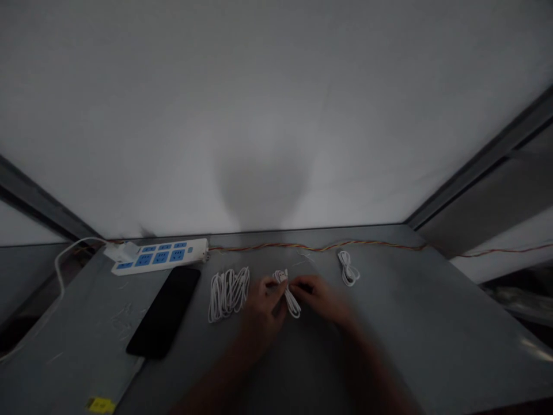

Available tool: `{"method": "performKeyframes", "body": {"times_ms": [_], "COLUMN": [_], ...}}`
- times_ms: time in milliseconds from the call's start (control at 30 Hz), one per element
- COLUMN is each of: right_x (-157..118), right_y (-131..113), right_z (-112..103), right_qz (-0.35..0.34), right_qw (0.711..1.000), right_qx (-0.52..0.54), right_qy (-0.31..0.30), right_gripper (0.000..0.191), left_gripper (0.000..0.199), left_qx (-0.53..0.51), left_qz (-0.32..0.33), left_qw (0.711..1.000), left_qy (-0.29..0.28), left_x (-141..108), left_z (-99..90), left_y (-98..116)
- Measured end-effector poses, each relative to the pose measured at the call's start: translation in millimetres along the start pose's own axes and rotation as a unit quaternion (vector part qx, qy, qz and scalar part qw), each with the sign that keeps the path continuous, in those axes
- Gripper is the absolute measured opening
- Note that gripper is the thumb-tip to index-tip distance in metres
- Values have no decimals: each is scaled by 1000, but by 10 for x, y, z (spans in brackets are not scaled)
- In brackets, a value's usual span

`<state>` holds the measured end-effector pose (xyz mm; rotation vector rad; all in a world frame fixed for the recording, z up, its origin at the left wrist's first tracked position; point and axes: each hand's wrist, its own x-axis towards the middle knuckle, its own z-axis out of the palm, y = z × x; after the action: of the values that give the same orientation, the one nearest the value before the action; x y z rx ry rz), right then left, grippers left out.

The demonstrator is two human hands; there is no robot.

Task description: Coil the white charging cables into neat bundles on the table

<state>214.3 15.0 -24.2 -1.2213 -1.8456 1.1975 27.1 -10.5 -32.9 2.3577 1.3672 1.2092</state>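
A folded white USB cable (292, 304) is gripped at its upper part between the thumb and fingers of my left hand (266, 305). Its plug end (280, 275) pokes out above the fingertips. From the other side my right hand (317, 294) pinches right at the middle of the bundle; whatever is between those fingertips is too small to make out. Just left of my left hand lies a row of several coiled white cables (228, 293). Another bundled white cable (348, 268) rests alone on the table, beyond my right hand.
A white power strip (161, 255) with blue sockets and a plugged-in white charger (123, 252) stands at the back left. A black phone (165, 312) lies in front of it. Twisted red-yellow wire (276, 245) runs along the wall. A yellow tag (101, 404) is at the front left.
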Motion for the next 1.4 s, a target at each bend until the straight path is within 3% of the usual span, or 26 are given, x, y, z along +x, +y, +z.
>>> {"method": "performKeyframes", "body": {"times_ms": [200, 333, 533, 867, 1133, 1400], "right_x": [-22, -56, -57, -29, -18, 49], "right_y": [-9, -67, -177, -214, -149, -110], "right_z": [-62, -102, -94, -39, -11, 84], "right_qz": [3, 11, 6, 9, -9, -7], "right_qw": [1000, 996, 990, 987, 996, 996], "right_qx": [31, 77, 114, 120, 46, 86], "right_qy": [-5, -38, -81, -105, -74, 31], "right_gripper": [30, 30, 29, 29, 22, 27], "left_gripper": [38, 28, 29, 25, 27, 33], "left_qx": [-29, -65, -124, -124, -116, -187], "left_qz": [61, 19, -18, -116, -110, -192], "left_qw": [997, 997, 991, 983, 985, 960], "left_qy": [-30, -27, -35, -69, -59, -86], "left_x": [12, 18, 38, 23, -40, 7], "left_z": [-30, -28, -46, 6, 100, 67], "left_y": [-19, -10, 32, 84, 42, 69]}}
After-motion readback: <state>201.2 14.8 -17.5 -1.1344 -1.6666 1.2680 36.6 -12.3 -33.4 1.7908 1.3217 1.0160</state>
